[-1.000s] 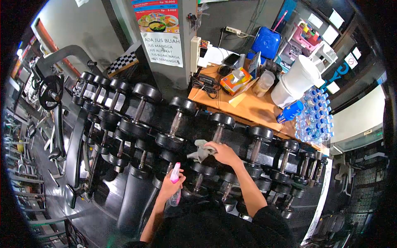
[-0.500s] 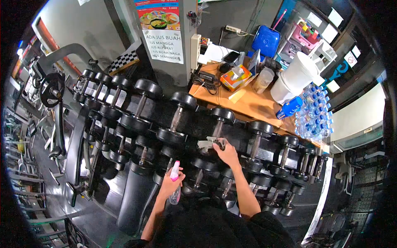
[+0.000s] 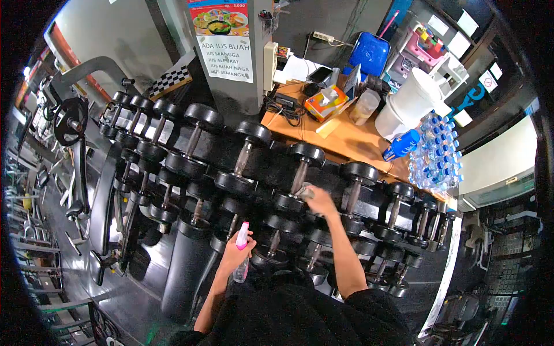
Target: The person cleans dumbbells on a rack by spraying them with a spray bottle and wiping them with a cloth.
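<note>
Your left hand (image 3: 234, 256) is gripping a spray bottle (image 3: 243, 234), its fingers wrapping around the neck and the pink-and-white head pointing up. Your right hand (image 3: 321, 203), blurred, is holding a gray cloth (image 3: 304, 190) in its fingers against the upper-row dumbbell (image 3: 300, 175). Beyond the rack, the counter (image 3: 349, 145) is carrying a tissue box (image 3: 326, 104), a blue canister (image 3: 400, 145) and packed water bottles (image 3: 435, 155).

A wooden desk (image 3: 352, 144) stands beside a grey pillar (image 3: 234, 95)
</note>
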`<state>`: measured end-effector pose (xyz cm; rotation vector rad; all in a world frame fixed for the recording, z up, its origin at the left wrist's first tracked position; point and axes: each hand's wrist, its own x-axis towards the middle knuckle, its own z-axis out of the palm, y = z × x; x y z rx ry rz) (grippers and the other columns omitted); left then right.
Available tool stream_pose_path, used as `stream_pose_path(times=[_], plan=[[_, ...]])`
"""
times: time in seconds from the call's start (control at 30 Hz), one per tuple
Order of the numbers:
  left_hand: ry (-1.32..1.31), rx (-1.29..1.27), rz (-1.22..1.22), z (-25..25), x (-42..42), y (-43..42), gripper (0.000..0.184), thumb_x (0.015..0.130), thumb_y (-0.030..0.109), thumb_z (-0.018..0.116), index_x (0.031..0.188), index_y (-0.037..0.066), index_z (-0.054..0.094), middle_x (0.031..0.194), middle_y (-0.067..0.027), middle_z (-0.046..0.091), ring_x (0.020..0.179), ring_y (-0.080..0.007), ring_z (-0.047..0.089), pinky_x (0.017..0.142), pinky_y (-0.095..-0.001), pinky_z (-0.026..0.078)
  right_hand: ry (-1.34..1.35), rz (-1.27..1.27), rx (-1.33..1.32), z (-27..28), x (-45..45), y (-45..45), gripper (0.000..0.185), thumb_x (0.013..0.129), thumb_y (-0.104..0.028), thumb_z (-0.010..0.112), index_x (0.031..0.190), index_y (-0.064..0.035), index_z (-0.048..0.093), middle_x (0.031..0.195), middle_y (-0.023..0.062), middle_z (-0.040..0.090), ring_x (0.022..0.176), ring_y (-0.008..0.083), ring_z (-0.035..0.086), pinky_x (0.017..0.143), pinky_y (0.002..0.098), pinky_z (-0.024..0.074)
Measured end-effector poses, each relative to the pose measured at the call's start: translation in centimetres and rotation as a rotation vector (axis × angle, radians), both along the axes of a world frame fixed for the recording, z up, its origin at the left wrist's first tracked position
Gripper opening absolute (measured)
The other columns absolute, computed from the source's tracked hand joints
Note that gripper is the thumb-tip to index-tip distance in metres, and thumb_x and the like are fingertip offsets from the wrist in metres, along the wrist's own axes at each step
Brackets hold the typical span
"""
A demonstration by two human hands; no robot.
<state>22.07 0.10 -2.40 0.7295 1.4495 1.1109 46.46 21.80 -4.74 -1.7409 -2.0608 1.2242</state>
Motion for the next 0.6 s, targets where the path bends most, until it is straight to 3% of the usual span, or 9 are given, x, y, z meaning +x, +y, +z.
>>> stream_pose_path(times=[0.03,0.13,0.23,0.33,0.4,0.43,0.5,0.57,0.6], plan=[[0.010,0.000,-0.015,0.2,0.0,0.1,0.029,0.081,0.002,0.064,0.108,0.003,0.054,0.076,-0.0003,0.056,0.052,-0.0067,0.052,0.046,-0.0234,0.044,-0.015,-0.067,0.172,-2.9,-0.7,-0.4,0.041,0.077,-0.020,0.059,0.116,-0.0083,0.055,0.099,0.0243,0.062,0.094,0.0416,0.059,0.083,0.0430,0.0472],[0.001,0.003,0.005,0.6,0.4,0.3,0.029,0.081,0.002,0.064,0.109,0.003,0.054,0.077,-0.0001,0.056,0.052,-0.0065,0.052,0.046,-0.0234,0.044,-0.001,0.026,0.175,-1.3,0.4,0.1,0.039,0.078,-0.016,0.057,0.116,-0.0063,0.055,0.094,0.0228,0.064,0.087,0.0367,0.063,0.080,0.0377,0.0484],[-0.006,0.013,-0.009,1.0,0.5,0.5,0.030,0.081,0.003,0.065,0.109,0.004,0.054,0.077,0.0003,0.057,0.052,-0.0061,0.052,0.047,-0.0234,0.044,0.094,0.074,-0.081,-0.2,0.6,1.2,0.039,0.075,-0.014,0.056,0.114,-0.0099,0.056,0.090,0.0196,0.065,0.082,0.0314,0.065,0.076,0.0366,0.0502],[0.020,-0.003,-0.031,0.8,0.3,0.4,0.030,0.082,0.005,0.065,0.110,0.004,0.054,0.078,0.0005,0.057,0.052,-0.0060,0.052,0.047,-0.0231,0.044,0.392,0.222,0.057,3.6,-1.2,-0.5,0.040,0.072,-0.005,0.058,0.111,-0.0117,0.058,0.099,0.0146,0.065,0.086,0.0287,0.065,0.075,0.0338,0.0497],[0.020,-0.020,-0.046,0.6,0.3,0.6,0.030,0.082,0.005,0.065,0.110,0.004,0.053,0.078,0.0005,0.057,0.053,-0.0061,0.052,0.048,-0.0233,0.044,0.119,0.330,0.248,5.5,-4.2,-2.1,0.044,0.070,-0.007,0.055,0.112,-0.0201,0.059,0.104,0.0116,0.064,0.099,0.0305,0.060,0.081,0.0379,0.0498],[0.019,-0.018,-0.050,0.7,0.4,0.8,0.030,0.082,0.005,0.065,0.110,0.004,0.053,0.078,0.0005,0.057,0.053,-0.0061,0.052,0.048,-0.0233,0.044,0.124,0.334,0.351,5.3,-5.7,-3.1,0.043,0.069,-0.008,0.055,0.109,-0.0230,0.060,0.104,0.0105,0.063,0.098,0.0324,0.059,0.081,0.0420,0.0494],[0.019,-0.056,-0.048,1.1,0.6,1.0,0.031,0.082,0.005,0.065,0.111,0.004,0.053,0.078,0.0004,0.056,0.053,-0.0065,0.052,0.048,-0.0231,0.044,-0.025,0.512,0.627,2.3,-8.5,-3.6,0.035,0.071,-0.011,0.059,0.105,-0.0190,0.062,0.098,0.0067,0.064,0.102,0.0256,0.057,0.081,0.0409,0.0479],[0.018,-0.036,-0.038,1.2,0.7,1.1,0.031,0.082,0.005,0.065,0.111,0.003,0.053,0.078,0.0003,0.056,0.053,-0.0066,0.052,0.048,-0.0230,0.044,-0.366,0.673,0.692,0.7,-10.8,-3.9,0.028,0.069,-0.013,0.063,0.097,-0.0130,0.066,0.102,0.0083,0.063,0.099,0.0247,0.055,0.085,0.0392,0.0444],[0.014,-0.014,-0.029,1.3,0.7,1.1,0.031,0.082,0.005,0.065,0.111,0.003,0.053,0.078,0.0002,0.056,0.053,-0.0067,0.052,0.048,-0.0229,0.044,-0.360,0.677,0.693,0.4,-12.0,-3.9,0.028,0.069,-0.013,0.063,0.097,-0.0130,0.066,0.102,0.0083,0.063,0.099,0.0247,0.055,0.085,0.0392,0.0444]])
